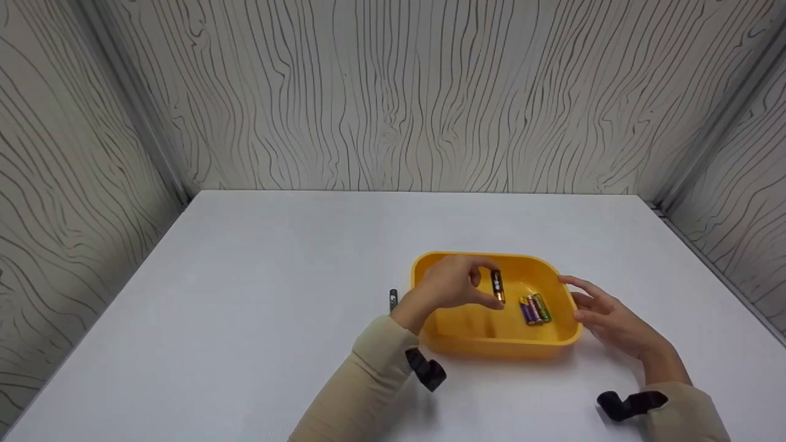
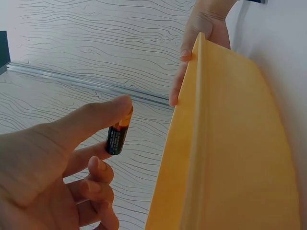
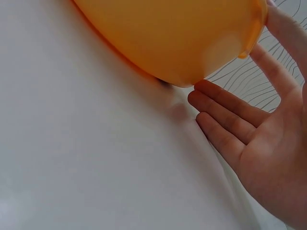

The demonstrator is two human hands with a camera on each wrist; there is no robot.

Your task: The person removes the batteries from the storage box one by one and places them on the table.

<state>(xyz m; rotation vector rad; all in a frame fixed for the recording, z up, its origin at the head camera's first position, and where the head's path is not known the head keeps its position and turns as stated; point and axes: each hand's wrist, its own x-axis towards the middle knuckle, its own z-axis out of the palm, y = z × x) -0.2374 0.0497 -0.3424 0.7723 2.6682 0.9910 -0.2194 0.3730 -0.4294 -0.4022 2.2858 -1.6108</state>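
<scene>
My left hand (image 1: 453, 282) pinches a black battery (image 1: 497, 286) with a copper-coloured end between thumb and forefinger, over the yellow plastic bin (image 1: 491, 348). In the left wrist view the battery (image 2: 117, 136) is held by its two ends, while the other fingers curl loosely beneath. Inside the bin, to the right, a row of small batteries (image 1: 535, 309) in purple, pink and green lies side by side. My right hand (image 1: 617, 322) touches the bin's right rim with thumb and forefinger; its remaining fingers (image 3: 228, 120) extend fairly straight along the outer wall.
One more dark battery (image 1: 393, 299) lies on the white table (image 1: 245, 294) just left of the bin, partly hidden by the left wrist. Wood-patterned panels (image 1: 393, 98) enclose the table at the back and sides. Each sleeve carries a black camera mount (image 1: 427, 368).
</scene>
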